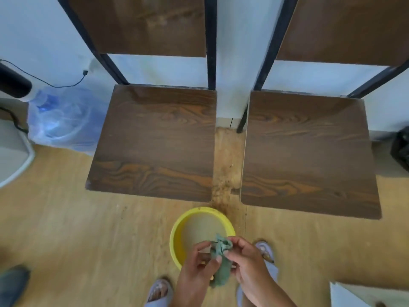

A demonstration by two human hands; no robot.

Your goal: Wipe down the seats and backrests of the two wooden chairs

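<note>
Two dark wooden chairs with black metal frames stand side by side against a white wall. The left chair's seat point(155, 142) and backrest point(141, 23) are ahead of me, the right chair's seat point(307, 151) and backrest point(345, 27) beside them. Low in the middle of the view, my left hand point(199, 264) and my right hand point(245, 260) both pinch a crumpled green cloth point(221, 262). They hold it over the near side of a yellow basin point(174, 235) that stands on the floor in front of the gap between the chairs.
The floor is light wood point(77, 229), with a dirty streak between the chairs. A clear plastic bag point(59, 120) lies left of the left chair, below a black cable. A black bag point(401, 147) sits at the right edge. My sandalled feet point(159, 291) flank the basin.
</note>
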